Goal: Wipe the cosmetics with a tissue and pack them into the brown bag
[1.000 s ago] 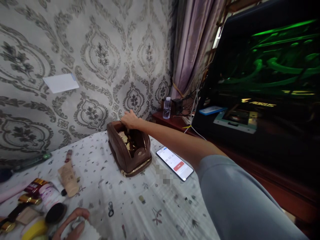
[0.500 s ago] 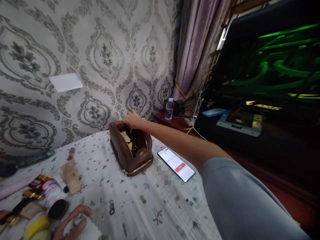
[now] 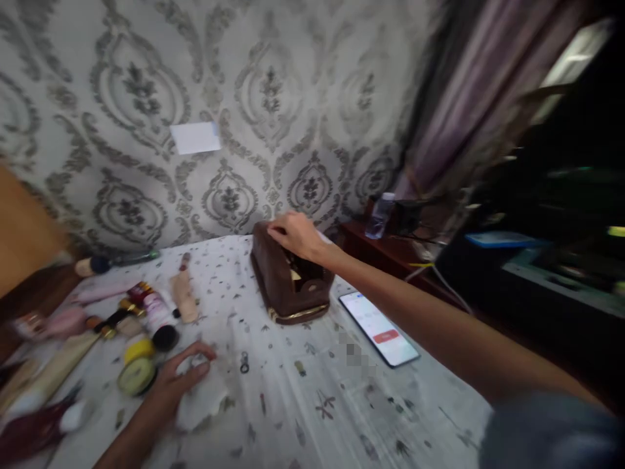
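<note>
A brown zippered bag (image 3: 288, 293) stands open on the patterned white sheet (image 3: 273, 397), with something yellowish inside it. My right hand (image 3: 297, 236) is at the bag's far top edge, its fingers bent in a pinch on the brown rim. Lower left, my left hand (image 3: 183, 374) holds a crumpled white tissue (image 3: 202, 400) between curled fingers and the sheet. Just left of that hand are a round yellow-green jar (image 3: 137, 374) and a tube with a black cap (image 3: 161, 319).
Several cosmetics and a beige tube (image 3: 184, 296) lie at left. A lit phone (image 3: 381, 329) lies right of the bag under my right forearm. A clear bottle (image 3: 381, 216) stands on a reddish table (image 3: 359, 236) behind. A dark computer case fills the right side.
The view has swung left, bringing more cosmetics in. My right hand remains at the bag's far rim, now curled over it; the bag's opening looks narrower. The left hand still has the tissue.
</note>
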Action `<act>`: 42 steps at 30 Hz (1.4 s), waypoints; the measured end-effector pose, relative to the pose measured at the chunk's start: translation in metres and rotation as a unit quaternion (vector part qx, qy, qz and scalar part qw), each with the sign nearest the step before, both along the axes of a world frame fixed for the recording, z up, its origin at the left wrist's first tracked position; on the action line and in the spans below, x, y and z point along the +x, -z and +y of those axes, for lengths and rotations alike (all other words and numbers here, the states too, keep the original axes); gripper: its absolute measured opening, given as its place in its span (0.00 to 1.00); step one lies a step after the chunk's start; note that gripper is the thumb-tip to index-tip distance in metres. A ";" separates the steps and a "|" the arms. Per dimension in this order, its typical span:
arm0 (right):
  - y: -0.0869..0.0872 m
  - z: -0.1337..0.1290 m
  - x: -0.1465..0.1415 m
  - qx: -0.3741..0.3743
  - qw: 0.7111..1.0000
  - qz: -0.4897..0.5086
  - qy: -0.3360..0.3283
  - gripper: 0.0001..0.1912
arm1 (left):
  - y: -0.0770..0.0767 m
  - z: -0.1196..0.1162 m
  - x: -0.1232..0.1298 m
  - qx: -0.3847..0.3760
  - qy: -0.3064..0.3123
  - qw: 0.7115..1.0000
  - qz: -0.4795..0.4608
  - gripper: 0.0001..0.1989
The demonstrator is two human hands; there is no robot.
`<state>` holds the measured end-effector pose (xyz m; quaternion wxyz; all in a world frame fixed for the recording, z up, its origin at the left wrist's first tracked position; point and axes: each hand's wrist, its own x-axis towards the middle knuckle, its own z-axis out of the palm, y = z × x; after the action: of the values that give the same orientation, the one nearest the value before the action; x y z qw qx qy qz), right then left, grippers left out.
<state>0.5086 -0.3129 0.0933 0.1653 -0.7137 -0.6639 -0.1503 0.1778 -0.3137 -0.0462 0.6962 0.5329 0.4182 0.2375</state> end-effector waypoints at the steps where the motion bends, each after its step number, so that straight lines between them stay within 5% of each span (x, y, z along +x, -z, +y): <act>1: 0.005 -0.007 -0.012 0.029 0.998 0.016 -0.044 0.14 | -0.001 0.000 0.000 0.001 0.019 1.000 -0.007 0.25; 6: 0.041 -0.032 -0.073 0.095 0.945 0.104 -0.296 0.14 | 0.003 0.008 -0.002 0.052 0.056 0.996 -0.037 0.24; 9: 0.066 -0.035 -0.106 0.060 0.918 0.165 -0.355 0.14 | 0.004 0.012 -0.005 0.134 0.074 0.988 -0.039 0.19; 16: 0.123 -0.025 -0.160 -0.043 0.890 0.367 -0.266 0.10 | -0.024 0.046 -0.023 0.360 0.071 0.927 0.073 0.13; 18: 0.136 -0.023 -0.170 -0.062 0.870 0.429 -0.235 0.10 | -0.036 0.072 -0.029 0.449 0.051 0.874 0.177 0.12; 20: 0.148 -0.023 -0.178 -0.077 0.848 0.477 -0.217 0.11 | -0.047 0.104 -0.031 0.526 0.056 0.771 0.354 0.12; 23: 0.165 -0.025 -0.182 -0.082 0.824 0.523 -0.201 0.13 | -0.054 0.151 -0.025 0.527 0.053 0.732 0.429 0.12; 27: 0.182 -0.032 -0.178 -0.060 0.823 0.535 -0.182 0.14 | -0.046 0.189 -0.010 0.492 0.117 0.703 0.499 0.09; 32: 0.185 -0.035 -0.173 -0.060 0.826 0.529 -0.185 0.14 | -0.033 0.203 0.003 0.449 0.171 0.683 0.550 0.17; 42: 0.180 -0.038 -0.175 -0.054 0.833 0.518 -0.187 0.14 | -0.024 0.195 0.018 0.470 0.025 0.711 0.522 0.18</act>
<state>0.3332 -0.3510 -0.0869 0.4715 -0.5572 -0.6086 0.3110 0.1956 -0.1185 -0.0218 0.0323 0.8406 0.5361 0.0703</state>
